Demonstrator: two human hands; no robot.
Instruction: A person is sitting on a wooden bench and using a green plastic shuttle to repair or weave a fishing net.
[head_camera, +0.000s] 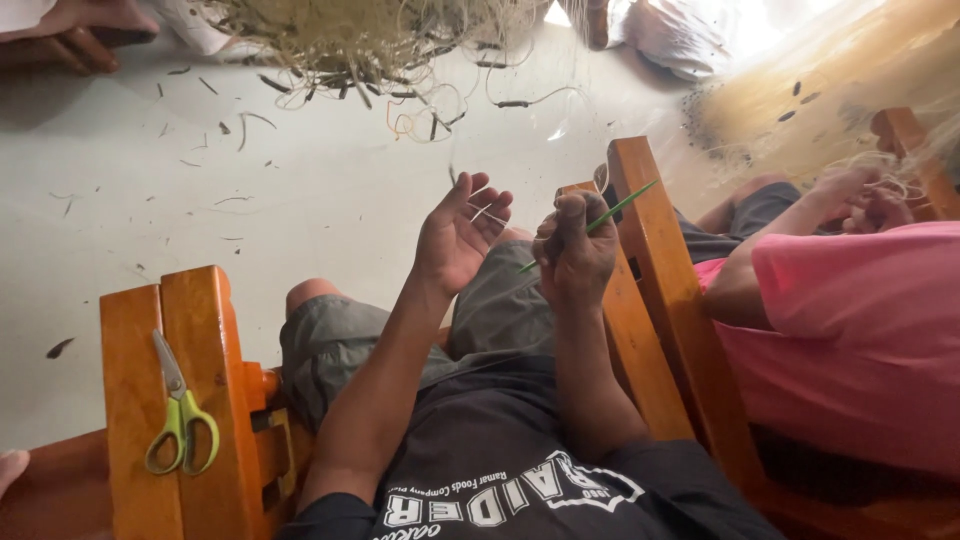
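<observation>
My left hand (462, 235) is raised palm-up above my knees, fingers spread, with thin pale net line (487, 212) looped across the fingers. My right hand (575, 250) is closed around a slim green netting needle (620, 208), which points up and to the right. Both hands are close together over my grey shorts (500, 305). A heap of tangled pale fishing net (370, 40) lies on the floor ahead.
Green-handled scissors (180, 415) lie on the wooden chair arm (165, 400) at my left. Another wooden arm (660, 280) stands at my right. A person in a pink shirt (860, 330) sits beside me handling net. Another person's feet (80, 30) rest at top left.
</observation>
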